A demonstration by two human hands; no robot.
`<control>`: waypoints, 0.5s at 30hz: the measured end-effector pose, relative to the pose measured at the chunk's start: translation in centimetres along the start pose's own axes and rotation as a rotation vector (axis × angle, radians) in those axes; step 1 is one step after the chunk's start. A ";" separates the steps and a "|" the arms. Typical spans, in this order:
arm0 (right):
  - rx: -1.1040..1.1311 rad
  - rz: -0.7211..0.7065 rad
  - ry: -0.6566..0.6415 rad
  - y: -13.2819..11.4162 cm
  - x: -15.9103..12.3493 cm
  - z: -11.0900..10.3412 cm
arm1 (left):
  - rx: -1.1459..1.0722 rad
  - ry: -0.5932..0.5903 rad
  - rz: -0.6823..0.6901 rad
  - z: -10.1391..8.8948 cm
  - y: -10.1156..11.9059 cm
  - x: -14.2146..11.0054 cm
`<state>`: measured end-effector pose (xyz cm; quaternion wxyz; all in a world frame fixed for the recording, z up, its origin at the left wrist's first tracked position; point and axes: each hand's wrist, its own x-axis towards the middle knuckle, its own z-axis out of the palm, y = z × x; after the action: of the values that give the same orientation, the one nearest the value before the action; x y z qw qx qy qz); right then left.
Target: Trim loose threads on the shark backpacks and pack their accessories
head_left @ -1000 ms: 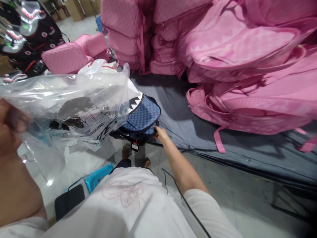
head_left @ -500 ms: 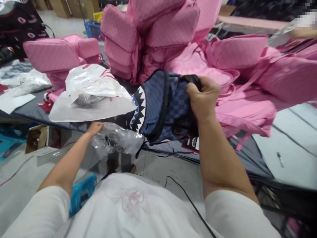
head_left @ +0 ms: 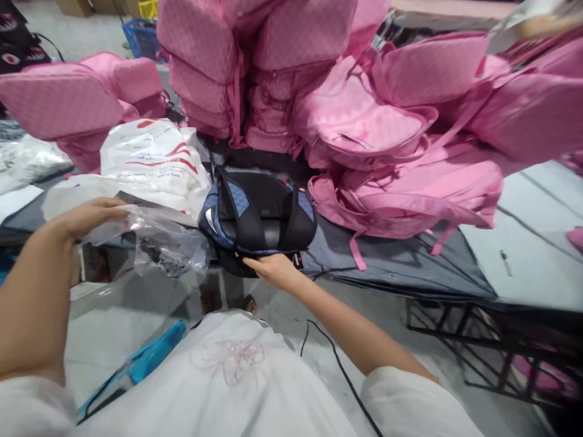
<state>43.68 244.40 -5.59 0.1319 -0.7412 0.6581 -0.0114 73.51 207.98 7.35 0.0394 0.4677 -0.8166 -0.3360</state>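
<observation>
A blue checkered backpack with black straps and a shark-teeth print lies back side up at the near edge of the grey table. My right hand grips its lower edge, fingers curled under it. My left hand holds a crumpled clear plastic bag with dark print just left of the backpack, fingers closed on the film. A white plastic bag with red print lies behind my left hand on the table.
Piles of pink backpacks fill the table behind and to the right, more at the left. A black cable runs across the floor. A blue stool stands below left. A black metal frame sits under the table.
My right hand has brought the blue backpack down from mid-air and laid it strap side up on the table edge. My left hand with the clear bag has risen a little leftward.
</observation>
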 end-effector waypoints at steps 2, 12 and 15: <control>0.151 0.063 -0.143 0.3 0.2 3.5 | -0.132 -0.052 -0.053 -1.5 1.5 -2.9; 0.469 0.257 -0.116 1.7 1.2 4.4 | -0.661 0.182 -0.002 1.8 13.5 -7.5; 0.721 0.170 0.154 3.0 -0.1 -1.4 | -0.649 0.054 0.081 4.0 15.8 -6.2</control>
<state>40.51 243.97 -4.84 0.3348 -0.5867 0.6791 -0.2872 63.84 220.24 15.10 0.2215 0.4067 -0.6836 -0.5641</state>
